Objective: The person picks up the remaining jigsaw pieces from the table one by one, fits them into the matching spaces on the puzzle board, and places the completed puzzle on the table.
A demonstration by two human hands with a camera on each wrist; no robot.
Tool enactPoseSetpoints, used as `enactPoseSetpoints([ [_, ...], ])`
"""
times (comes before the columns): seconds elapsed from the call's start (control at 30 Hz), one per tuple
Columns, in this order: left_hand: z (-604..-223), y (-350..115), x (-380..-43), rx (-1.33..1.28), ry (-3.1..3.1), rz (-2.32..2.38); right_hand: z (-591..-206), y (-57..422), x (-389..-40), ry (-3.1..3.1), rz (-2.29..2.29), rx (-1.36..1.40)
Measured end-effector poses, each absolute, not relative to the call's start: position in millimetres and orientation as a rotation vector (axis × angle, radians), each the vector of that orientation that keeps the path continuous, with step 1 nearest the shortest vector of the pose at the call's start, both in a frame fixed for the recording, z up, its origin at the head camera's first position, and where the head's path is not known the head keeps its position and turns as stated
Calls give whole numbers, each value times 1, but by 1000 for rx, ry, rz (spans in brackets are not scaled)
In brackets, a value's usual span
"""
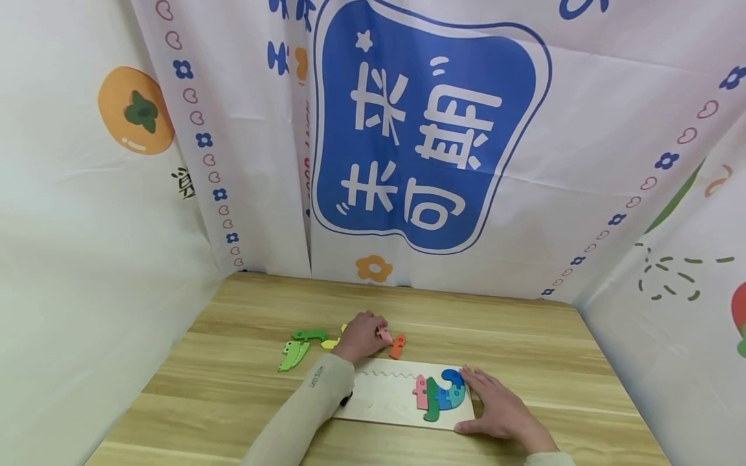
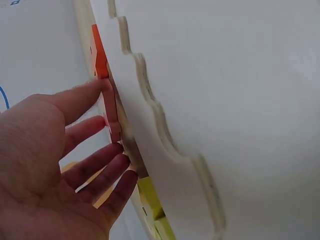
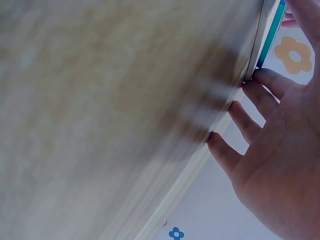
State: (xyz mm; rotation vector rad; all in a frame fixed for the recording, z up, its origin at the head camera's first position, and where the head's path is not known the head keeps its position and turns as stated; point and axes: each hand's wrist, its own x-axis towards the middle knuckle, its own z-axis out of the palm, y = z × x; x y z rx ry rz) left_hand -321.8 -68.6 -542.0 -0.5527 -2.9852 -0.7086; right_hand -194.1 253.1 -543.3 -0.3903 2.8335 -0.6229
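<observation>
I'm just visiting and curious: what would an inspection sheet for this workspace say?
Surface: wood-grain table.
Job's things: pale board with a pink piece, a green piece and blue pieces at its right end; beyond its far edge, a loose pink piece, an orange piece, a yellow piece, a curved green piece and a light-green head.
Clutter: nothing seen.
Hands: left hand touches the loose pink piece, firm grip unclear; right hand rests at the board's right edge, fingers extended.
Cables: nothing seen.
Surroundings: white printed cloth, with a blue panel facing the person.
</observation>
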Motion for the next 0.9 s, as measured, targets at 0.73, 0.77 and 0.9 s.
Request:
enactPoseSetpoints([
  [0.73,-538,-68,-320,-603,-3084,-566,-542,251,-196,2832,-628,-397],
  [0.77,-537,-68,-320,-613,-3082,-551,-542,251,-196,2831,-629,-399],
  [0.9,-535,-70,-318,-641,-3089,-556,-542,251,-194,2834,-626,-406],
])
